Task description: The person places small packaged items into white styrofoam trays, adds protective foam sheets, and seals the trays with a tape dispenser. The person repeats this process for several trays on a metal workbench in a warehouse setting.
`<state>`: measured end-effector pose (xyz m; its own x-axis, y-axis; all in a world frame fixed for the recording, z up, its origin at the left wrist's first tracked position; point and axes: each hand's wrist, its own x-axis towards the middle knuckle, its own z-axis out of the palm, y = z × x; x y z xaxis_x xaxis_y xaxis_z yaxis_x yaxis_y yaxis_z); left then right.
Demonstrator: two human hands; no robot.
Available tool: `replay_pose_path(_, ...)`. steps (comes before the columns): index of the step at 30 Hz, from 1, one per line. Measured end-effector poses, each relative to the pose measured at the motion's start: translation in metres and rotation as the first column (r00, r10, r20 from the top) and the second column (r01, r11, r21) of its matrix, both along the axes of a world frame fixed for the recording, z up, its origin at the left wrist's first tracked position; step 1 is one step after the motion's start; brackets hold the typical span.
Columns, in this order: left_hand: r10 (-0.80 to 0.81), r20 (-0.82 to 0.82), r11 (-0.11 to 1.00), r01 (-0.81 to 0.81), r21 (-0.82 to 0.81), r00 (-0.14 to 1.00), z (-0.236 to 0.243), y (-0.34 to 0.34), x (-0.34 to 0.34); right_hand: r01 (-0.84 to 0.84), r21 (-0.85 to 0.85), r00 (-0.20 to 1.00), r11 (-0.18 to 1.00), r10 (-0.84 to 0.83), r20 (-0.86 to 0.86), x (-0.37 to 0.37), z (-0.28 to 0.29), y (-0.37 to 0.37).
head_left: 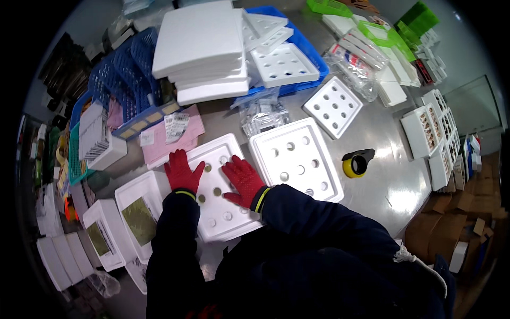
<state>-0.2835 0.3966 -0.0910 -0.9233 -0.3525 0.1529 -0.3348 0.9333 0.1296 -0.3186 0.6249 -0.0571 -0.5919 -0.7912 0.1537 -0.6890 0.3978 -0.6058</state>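
Observation:
My left hand [183, 173], in a red glove, lies on the far left part of a white foam sheet with round holes [219, 203]. My right hand [243, 181], gloved the same way, rests on the sheet's right side. Both hands have their fingers spread and hold nothing. The sheet sits in a white foam box [254, 229]; greenish material shows through some holes. To its right stands a similar white box with a holed sheet [294, 158]. Left of my hands are two white boxes with green contents, the nearer one [121, 192] partly behind my left sleeve.
A black and yellow tape dispenser [348, 169] stands right on the metal table. Beyond are a loose holed sheet [338, 110], stacked white foam lids [199, 40], a blue crate [322, 66], pink sheets [186, 135] and a clear bag [263, 114]. Several filled white trays [416, 135] stand at the right edge.

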Motion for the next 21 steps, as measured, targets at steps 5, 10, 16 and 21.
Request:
replay_pose_path(5, 0.1, 0.176, 0.994, -0.09, -0.064, 0.979, 0.012, 0.003, 0.001, 0.541, -0.476, 0.826, 0.694, -0.333, 0.455, -0.102, 0.013, 0.093)
replay_pose_path(10, 0.097, -0.065, 0.982, -0.106, -0.154, 0.993, -0.017, 0.009, 0.016, 0.988, -0.098, 0.118, 0.117, -0.993, 0.006, -0.242, -0.085, 0.272)
replay_pose_path(16, 0.021, -0.018, 1.0, -0.021, 0.007, 1.0, -0.002, 0.086, 0.054, 0.953, 0.155, 0.235, 0.261, -0.958, 0.165, -0.26, -0.161, 0.325)
replay_pose_path(21, 0.061, -0.012, 0.997, -0.061, -0.056, 0.998, 0.002, 0.09, 0.065, 0.901, 0.329, 0.193, 0.282, -0.941, 0.279, -0.241, -0.124, 0.306)
